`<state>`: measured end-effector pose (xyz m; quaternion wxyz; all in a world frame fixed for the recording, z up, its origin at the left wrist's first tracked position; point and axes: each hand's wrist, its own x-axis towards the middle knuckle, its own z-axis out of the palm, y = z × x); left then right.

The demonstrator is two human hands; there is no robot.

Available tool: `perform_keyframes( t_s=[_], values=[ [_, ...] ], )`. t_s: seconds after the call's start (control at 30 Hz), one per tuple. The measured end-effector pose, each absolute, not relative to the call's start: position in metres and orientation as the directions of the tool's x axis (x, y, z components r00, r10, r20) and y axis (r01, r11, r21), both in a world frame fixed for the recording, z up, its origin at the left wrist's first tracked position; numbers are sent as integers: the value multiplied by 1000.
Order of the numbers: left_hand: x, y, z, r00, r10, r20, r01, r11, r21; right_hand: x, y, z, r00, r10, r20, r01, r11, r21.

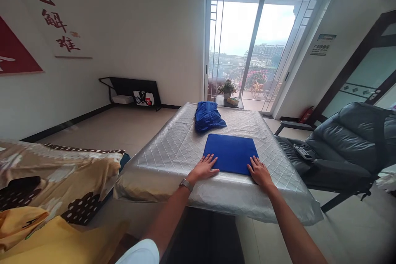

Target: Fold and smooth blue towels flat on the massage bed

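Observation:
A flat blue rectangle (230, 152), looking like a folded cloth or a thin board, lies on the silver quilted table cover (167, 148). My left hand (204, 168) rests with spread fingers on its near left corner. On the near right corner lies my right hand (259, 171), its fingers also spread and flat. Neither hand grips anything. Beyond the rectangle sits a crumpled blue cloth bundle (208, 116), apart from both hands. A watch (186, 184) is on my left wrist.
A dark padded armchair (337, 140) with a phone-like handset (303, 152) on its seat stands close at right. To the left is a couch with a patterned cover (77, 169). A small stand with a potted plant (227, 88) is beyond the table, before the glass door.

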<state>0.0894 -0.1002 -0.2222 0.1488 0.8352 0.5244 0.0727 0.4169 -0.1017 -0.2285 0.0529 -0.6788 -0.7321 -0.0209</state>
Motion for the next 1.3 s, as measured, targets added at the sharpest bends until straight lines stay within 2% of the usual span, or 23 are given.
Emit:
perform_keyframes(
  t_s=[0.1, 0.17, 0.3, 0.43, 0.53, 0.73, 0.87, 1.03, 1.3],
  values=[
    [74, -108, -222, 431, 885, 179, 824, -466, 323, 429, -114, -219, -184, 947, 263, 972, 215, -92],
    [68, -113, -224, 417, 865, 278, 813, -492, 311, 442, -123, -213, -257, 925, 279, 935, 311, -169],
    [68, -118, -226, 453, 837, 309, 799, -534, 277, 462, -137, -207, -300, 932, 202, 893, 349, -285],
    [72, -119, -224, 488, 814, 313, 794, -563, 227, 465, -142, -205, -289, 945, 156, 886, 326, -329],
    [74, -119, -221, 509, 808, 298, 803, -570, 174, 462, -142, -202, -314, 936, 162, 899, 348, -265],
    [74, -115, -213, 569, 788, 235, 795, -600, 89, 453, -144, -193, -445, 866, 228, 887, 461, -20],
    [70, -112, -208, 581, 788, 206, 797, -601, 53, 452, -144, -195, -422, 874, 241, 906, 416, 78],
    [66, -116, -210, 561, 794, 234, 813, -582, 25, 457, -136, -202, -353, 874, 335, 936, 332, 120],
    [62, -119, -220, 505, 796, 335, 835, -549, 46, 466, -136, -204, -443, 780, 442, 890, 441, 114]
  ],
)
